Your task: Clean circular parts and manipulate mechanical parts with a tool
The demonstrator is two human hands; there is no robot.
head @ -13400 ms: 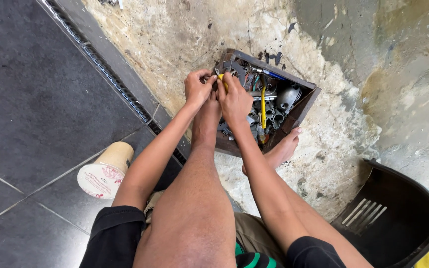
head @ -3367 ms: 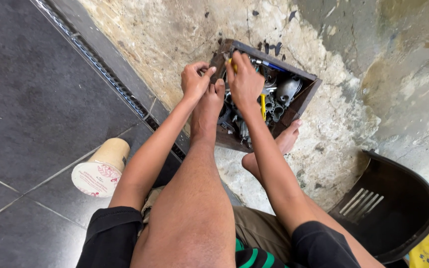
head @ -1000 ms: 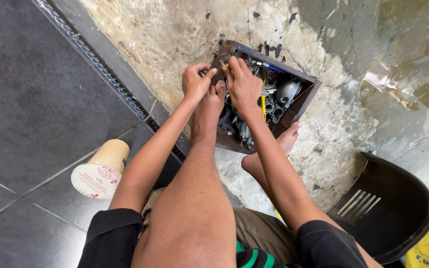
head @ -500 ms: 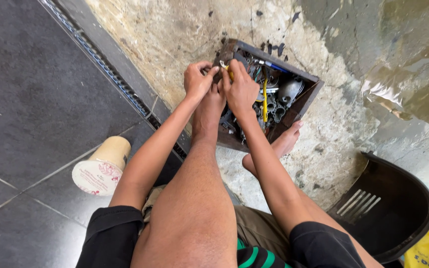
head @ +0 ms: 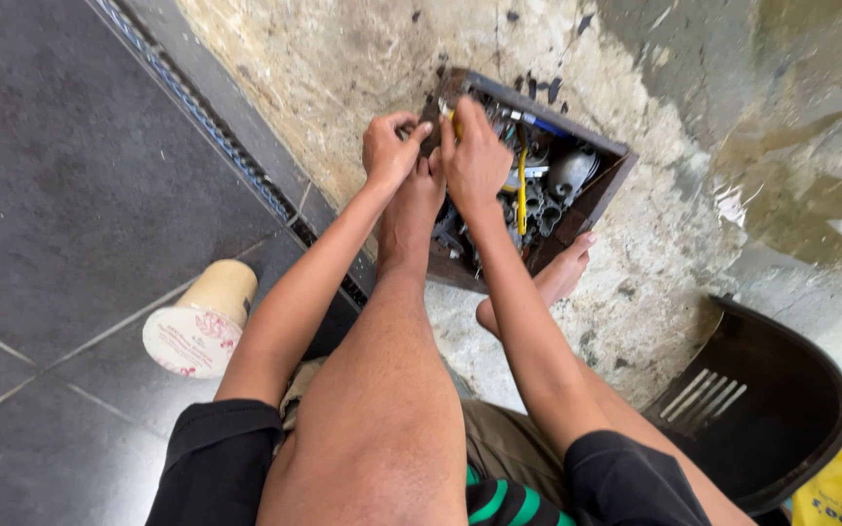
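Landmark is the dark box of metal fittings on the rough floor. Well left of it we see a paper cup lying on its side on dark tile. At the box's left corner our left hand is curled nearly closed; what it grips we cannot tell. Just right of it, our right hand pinches a small yellow piece, too hidden to judge its axis. Both hands nearly touch over it; a yellow wire runs lengthwise inside the box
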